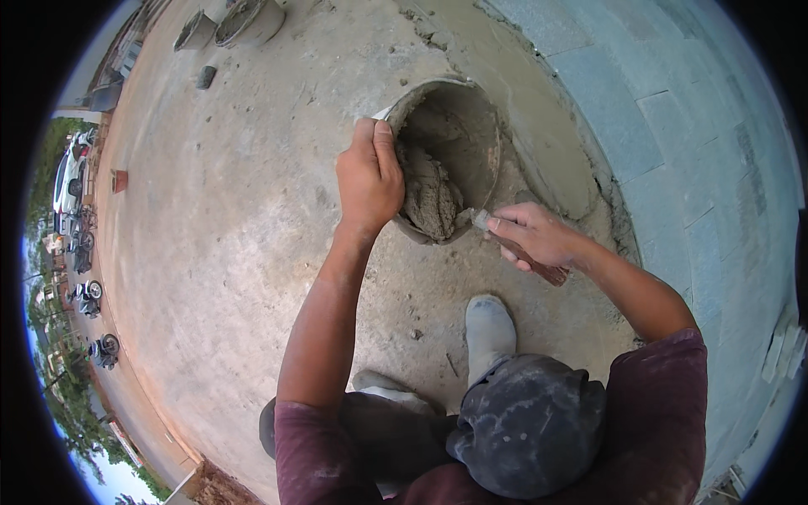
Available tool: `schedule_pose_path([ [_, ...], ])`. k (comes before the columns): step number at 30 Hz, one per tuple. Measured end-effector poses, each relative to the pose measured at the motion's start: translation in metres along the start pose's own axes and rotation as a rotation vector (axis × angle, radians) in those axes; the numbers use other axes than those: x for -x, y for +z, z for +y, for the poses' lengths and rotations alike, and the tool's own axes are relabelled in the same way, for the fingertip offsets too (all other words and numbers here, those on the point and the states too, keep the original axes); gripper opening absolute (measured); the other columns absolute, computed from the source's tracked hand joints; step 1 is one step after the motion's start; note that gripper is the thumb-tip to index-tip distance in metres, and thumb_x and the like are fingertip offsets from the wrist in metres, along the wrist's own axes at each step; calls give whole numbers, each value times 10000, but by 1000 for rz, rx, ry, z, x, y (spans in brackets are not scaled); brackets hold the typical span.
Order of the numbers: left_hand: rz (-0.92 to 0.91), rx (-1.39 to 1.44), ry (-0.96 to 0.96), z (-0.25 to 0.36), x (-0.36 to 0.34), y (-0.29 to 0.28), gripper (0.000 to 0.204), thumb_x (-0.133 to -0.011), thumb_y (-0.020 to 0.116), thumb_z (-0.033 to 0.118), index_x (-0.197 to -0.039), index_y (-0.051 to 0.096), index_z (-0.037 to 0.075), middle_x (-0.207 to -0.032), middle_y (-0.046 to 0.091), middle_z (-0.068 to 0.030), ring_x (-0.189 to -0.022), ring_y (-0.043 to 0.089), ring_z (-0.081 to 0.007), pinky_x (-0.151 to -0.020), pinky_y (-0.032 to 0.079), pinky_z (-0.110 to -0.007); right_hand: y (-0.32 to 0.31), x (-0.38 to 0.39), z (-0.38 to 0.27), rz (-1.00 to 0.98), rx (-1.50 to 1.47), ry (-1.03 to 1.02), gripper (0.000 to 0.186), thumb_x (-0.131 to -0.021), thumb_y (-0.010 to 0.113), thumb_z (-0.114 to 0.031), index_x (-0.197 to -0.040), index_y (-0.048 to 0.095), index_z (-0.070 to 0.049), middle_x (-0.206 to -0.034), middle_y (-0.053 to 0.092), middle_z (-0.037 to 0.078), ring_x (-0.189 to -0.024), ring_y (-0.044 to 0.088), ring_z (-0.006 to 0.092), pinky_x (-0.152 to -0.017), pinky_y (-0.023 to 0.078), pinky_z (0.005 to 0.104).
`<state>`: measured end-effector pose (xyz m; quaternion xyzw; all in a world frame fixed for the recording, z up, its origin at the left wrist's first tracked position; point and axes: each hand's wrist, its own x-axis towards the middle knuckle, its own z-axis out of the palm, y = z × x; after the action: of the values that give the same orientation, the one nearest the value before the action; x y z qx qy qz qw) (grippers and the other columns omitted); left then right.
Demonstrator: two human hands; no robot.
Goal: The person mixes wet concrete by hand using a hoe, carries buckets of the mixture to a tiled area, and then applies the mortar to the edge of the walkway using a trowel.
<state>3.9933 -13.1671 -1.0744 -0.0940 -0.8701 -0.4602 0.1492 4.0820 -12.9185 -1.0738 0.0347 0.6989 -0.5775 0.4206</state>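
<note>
A round, mortar-smeared bucket [478, 126] stands on the concrete in front of me, its mouth tilted toward me. My left hand [370, 178] is closed on its left rim, thumb and fingers over the edge. In my right hand [539, 236], at the bucket's lower right, is the brown handle of a trowel [549, 271]. The trowel's blade reaches over the rim into the bucket and is mostly hidden under mortar. A thick heap of wet grey mortar [431, 198] lies at the bucket's near left side.
On the right runs a grey tiled wall [606, 109], with a strip of wet mortar [539, 126] along its foot. Two more buckets [250, 23] stand at the far left, near a dark lump [205, 77]. My boot [490, 332] is just below the bucket. Parked motorbikes [88, 290] line the left edge.
</note>
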Motion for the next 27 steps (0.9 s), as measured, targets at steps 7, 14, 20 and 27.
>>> schedule_pose_path([
  [7, -66, 9, 30, -9, -8, -5, 314, -1099, 439, 258, -932, 534, 9, -724, 605, -248, -666, 609, -450, -616, 471, -460, 2, 5, 28, 81, -15, -112, 341, -1095, 508, -325, -986, 596, -14, -676, 561, 11, -508, 516, 71, -464, 410, 256],
  [14, -18, 108, 23, -34, -24, -17, 358, -1117, 412, 244, -877, 513, -1, -720, 477, -55, -697, 426, -136, -648, 409, -332, 5, 30, 56, 263, -57, -141, 367, -1095, 509, -344, -902, 553, -35, -654, 547, 0, -507, 510, 65, -468, 400, 257],
  [20, -29, 95, -151, -92, -24, -38, 442, -1120, 404, 321, -1168, 615, -65, -1037, 661, -101, -938, 578, -173, -870, 475, -329, 1, 75, 96, 506, -121, -142, 383, -1082, 533, -365, -829, 523, -77, -651, 524, -19, -508, 503, 67, -469, 394, 257],
  [27, 72, 198, -372, -150, 2, -59, 506, -1107, 408, 334, -1332, 556, -94, -1289, 629, -185, -1150, 591, -248, -1015, 445, -363, -7, 137, 147, 1016, 147, 70, 293, -1023, 621, -313, -1038, 624, -20, -689, 598, 46, -579, 575, 154, -564, 476, 332],
])
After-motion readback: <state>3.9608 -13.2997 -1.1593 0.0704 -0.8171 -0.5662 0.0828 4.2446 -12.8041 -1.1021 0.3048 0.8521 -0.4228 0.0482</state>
